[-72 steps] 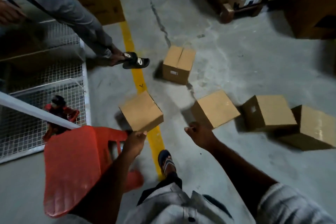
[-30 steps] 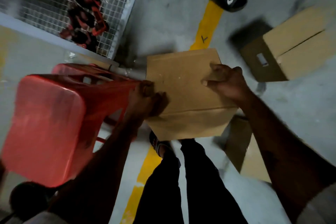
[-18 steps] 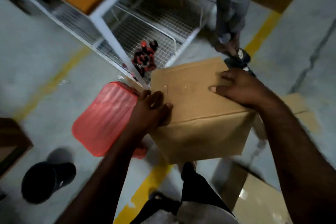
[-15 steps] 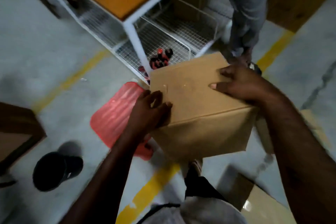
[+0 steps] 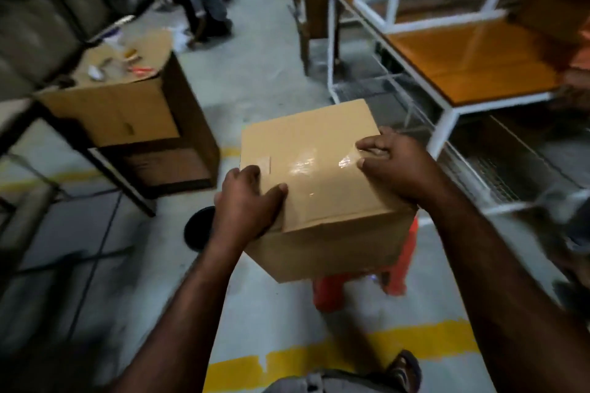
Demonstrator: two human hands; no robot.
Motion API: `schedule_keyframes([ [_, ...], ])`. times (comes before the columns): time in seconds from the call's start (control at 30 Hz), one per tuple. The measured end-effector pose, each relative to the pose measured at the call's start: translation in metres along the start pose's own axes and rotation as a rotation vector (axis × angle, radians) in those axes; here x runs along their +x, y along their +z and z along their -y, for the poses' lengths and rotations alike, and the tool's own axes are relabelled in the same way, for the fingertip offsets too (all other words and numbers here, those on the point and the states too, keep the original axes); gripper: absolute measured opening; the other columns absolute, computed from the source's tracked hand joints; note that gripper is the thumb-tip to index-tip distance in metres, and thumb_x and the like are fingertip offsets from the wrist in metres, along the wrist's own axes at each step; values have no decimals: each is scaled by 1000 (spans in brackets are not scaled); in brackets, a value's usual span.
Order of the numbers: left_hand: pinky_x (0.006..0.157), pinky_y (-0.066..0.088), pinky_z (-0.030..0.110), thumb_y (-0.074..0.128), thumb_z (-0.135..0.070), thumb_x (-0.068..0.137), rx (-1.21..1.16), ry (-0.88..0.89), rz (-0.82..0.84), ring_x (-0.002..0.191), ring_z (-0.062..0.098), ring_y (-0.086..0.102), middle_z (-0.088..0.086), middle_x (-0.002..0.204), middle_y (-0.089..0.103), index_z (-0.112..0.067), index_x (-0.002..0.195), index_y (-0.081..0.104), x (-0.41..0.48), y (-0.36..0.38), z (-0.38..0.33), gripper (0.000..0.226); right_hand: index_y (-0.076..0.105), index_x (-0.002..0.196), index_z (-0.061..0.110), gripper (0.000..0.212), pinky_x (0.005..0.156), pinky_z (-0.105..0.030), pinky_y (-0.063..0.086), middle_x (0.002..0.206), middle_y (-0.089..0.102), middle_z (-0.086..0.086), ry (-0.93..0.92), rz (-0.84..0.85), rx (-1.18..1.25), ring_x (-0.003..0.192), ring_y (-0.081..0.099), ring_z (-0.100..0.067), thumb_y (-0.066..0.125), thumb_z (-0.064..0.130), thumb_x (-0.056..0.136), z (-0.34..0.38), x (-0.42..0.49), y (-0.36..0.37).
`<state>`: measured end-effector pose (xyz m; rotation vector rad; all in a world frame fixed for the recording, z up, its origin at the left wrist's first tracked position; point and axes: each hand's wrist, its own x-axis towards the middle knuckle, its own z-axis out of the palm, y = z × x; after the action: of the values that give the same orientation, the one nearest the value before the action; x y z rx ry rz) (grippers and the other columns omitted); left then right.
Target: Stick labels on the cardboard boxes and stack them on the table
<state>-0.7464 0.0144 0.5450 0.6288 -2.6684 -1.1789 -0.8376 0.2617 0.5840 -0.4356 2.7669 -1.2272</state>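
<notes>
At centre frame we grip the cardboard box [image 5: 319, 169] from both sides, left hand [image 5: 245, 204] curled round its near-left corner and right hand [image 5: 397, 166] curled over its right edge, probably to keep it level above the red stool [image 5: 400, 262] before moving it to the orange-topped table [image 5: 479, 64] at upper right.

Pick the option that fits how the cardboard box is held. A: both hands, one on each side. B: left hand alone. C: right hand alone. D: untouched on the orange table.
A: the left hand and the right hand each grip a side of the cardboard box.
</notes>
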Motion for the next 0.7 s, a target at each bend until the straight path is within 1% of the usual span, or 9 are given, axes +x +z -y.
schedule_keyframes([
  [0.03, 88, 55, 54, 59, -71, 65, 14, -16, -69, 116, 33, 55, 4, 136, 48, -28, 135, 50, -6, -23, 13, 82, 68, 123, 18, 36, 80, -12, 28, 144, 48, -14, -41, 18, -2, 128, 50, -25, 70, 16, 87, 20, 3, 17],
  [0.1, 97, 50, 53, 64, -62, 74, 41, -46, -204, 122, 33, 51, 4, 137, 49, -24, 135, 52, -18, -66, 41, 73, 71, 119, 22, 34, 84, -15, 31, 143, 50, -11, -131, 56, 10, 126, 54, -24, 73, 18, 85, 63, 7, 52],
  [0.17, 102, 45, 48, 66, -55, 80, 101, -84, -327, 124, 32, 50, 5, 136, 49, -21, 135, 54, -32, -108, 71, 66, 72, 115, 30, 33, 89, -16, 34, 149, 46, -4, -215, 90, 24, 125, 56, -18, 74, 22, 83, 105, 9, 90],
  [0.2, 102, 45, 47, 66, -54, 81, 124, -107, -380, 123, 32, 50, 5, 135, 50, -21, 134, 54, -39, -129, 86, 64, 72, 114, 33, 33, 92, -16, 35, 152, 43, -2, -257, 109, 37, 125, 56, -15, 75, 24, 83, 126, 10, 109],
  [0.27, 100, 45, 46, 66, -56, 81, 156, -162, -477, 123, 32, 50, 4, 135, 49, -22, 133, 55, -54, -169, 114, 63, 72, 115, 32, 32, 100, -20, 39, 154, 42, 1, -347, 155, 68, 125, 55, -13, 74, 25, 83, 168, 11, 144],
  [0.37, 100, 45, 43, 65, -58, 81, 196, -236, -615, 123, 33, 50, 3, 135, 50, -25, 131, 58, -76, -222, 150, 60, 71, 116, 30, 31, 99, -22, 39, 151, 44, 5, -472, 222, 82, 123, 55, -15, 72, 27, 85, 229, 10, 194],
  [0.5, 104, 39, 41, 67, -55, 84, 229, -312, -739, 130, 34, 45, 7, 145, 44, -24, 134, 58, -94, -280, 187, 60, 71, 118, 30, 32, 98, -14, 31, 159, 33, 5, -563, 305, 142, 128, 47, -6, 72, 24, 87, 299, 10, 250],
  [0.6, 105, 39, 40, 65, -57, 82, 226, -344, -818, 132, 35, 44, 11, 147, 43, -23, 133, 60, -99, -322, 214, 61, 70, 121, 29, 34, 105, -18, 31, 160, 30, 3, -639, 355, 161, 135, 44, -13, 72, 24, 88, 353, 17, 291],
  [0.7, 109, 38, 40, 65, -56, 85, 242, -392, -898, 135, 35, 42, 13, 154, 37, -25, 137, 57, -93, -369, 242, 61, 70, 122, 28, 35, 100, -14, 30, 159, 32, 2, -730, 379, 185, 133, 47, -12, 72, 27, 87, 413, 30, 337],
])
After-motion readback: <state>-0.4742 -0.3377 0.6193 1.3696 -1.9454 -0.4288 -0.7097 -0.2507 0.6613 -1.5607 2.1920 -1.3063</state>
